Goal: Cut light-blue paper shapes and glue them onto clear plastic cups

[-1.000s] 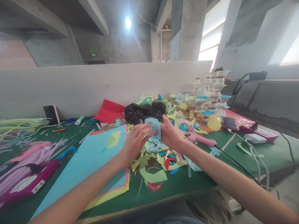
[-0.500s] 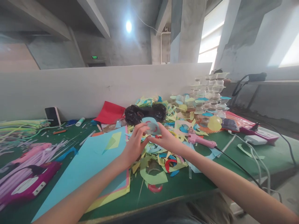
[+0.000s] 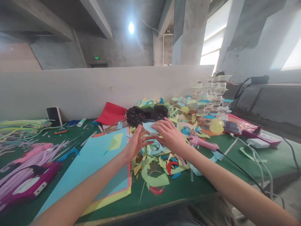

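A pale blue piece of paper [image 3: 149,126], partly hidden, shows beside the fingers between the hands [image 3: 168,135].

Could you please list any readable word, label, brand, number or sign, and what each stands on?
No text can be read.
Green lit sign in the background: too small and blurred.
White label on the left magenta power strip: too blurred.
Right magenta power strip: any markings too small.

pale wall [image 3: 70,91], mid-frame, behind green table [image 3: 176,190] | grey beams [image 3: 97,15], upper left | lit lamp [image 3: 131,28], top centre | green glowing sign [image 3: 97,58], below left of lamp | concrete pillar [image 3: 195,34] and bright window [image 3: 213,40], upper right
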`<control>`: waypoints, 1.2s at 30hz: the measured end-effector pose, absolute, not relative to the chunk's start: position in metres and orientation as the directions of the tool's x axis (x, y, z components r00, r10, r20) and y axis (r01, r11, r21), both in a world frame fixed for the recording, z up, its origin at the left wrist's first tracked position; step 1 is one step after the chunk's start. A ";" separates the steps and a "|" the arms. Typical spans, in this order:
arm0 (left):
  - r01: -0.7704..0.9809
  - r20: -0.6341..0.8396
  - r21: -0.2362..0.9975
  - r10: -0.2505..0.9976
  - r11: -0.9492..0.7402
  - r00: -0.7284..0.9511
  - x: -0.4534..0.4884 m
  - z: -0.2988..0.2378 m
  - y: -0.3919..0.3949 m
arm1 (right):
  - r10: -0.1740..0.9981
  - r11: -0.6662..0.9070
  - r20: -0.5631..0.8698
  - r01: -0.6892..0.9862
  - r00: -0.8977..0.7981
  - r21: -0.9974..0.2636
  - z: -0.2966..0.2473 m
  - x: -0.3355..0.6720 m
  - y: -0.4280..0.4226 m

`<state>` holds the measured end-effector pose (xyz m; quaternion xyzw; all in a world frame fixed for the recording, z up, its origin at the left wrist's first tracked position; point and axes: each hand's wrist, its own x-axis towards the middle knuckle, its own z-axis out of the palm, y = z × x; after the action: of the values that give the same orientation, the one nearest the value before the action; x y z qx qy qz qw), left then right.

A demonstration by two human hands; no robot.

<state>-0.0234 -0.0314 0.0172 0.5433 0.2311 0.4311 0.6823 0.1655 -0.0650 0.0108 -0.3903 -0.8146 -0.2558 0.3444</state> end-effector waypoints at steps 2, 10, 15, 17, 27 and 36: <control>-0.309 0.073 0.943 0.827 0.125 0.557 -0.025 0.019 -0.031 | 0.458 0.556 0.727 0.803 -0.512 0.215 0.011 0.166 -0.066; -0.247 0.019 0.959 0.836 0.140 0.548 -0.027 0.018 -0.032 | 0.472 0.580 0.667 0.773 -0.576 0.257 0.008 0.166 -0.066; -0.291 0.073 0.954 0.878 0.078 0.472 -0.028 0.015 -0.024 | 0.495 0.667 0.678 0.738 -0.544 0.106 0.011 0.165 -0.070; -0.306 0.082 0.950 0.893 0.064 0.442 -0.028 0.014 -0.022 | 0.540 0.670 0.701 0.742 -0.466 -0.023 0.016 0.164 -0.072; -0.354 0.034 0.931 0.946 0.087 0.321 -0.033 0.018 -0.018 | 0.939 0.157 0.319 0.985 -0.127 -0.070 0.004 0.187 -0.056; -0.354 0.055 0.933 0.946 0.066 0.320 -0.037 0.010 -0.010 | 0.947 0.225 0.232 0.974 -0.221 0.013 -0.006 0.192 -0.045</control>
<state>-0.0370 -0.0100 0.0103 0.4740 0.3124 0.4925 0.6597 0.1919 -0.0452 -0.0058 -0.6178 -0.7776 -0.0777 0.0874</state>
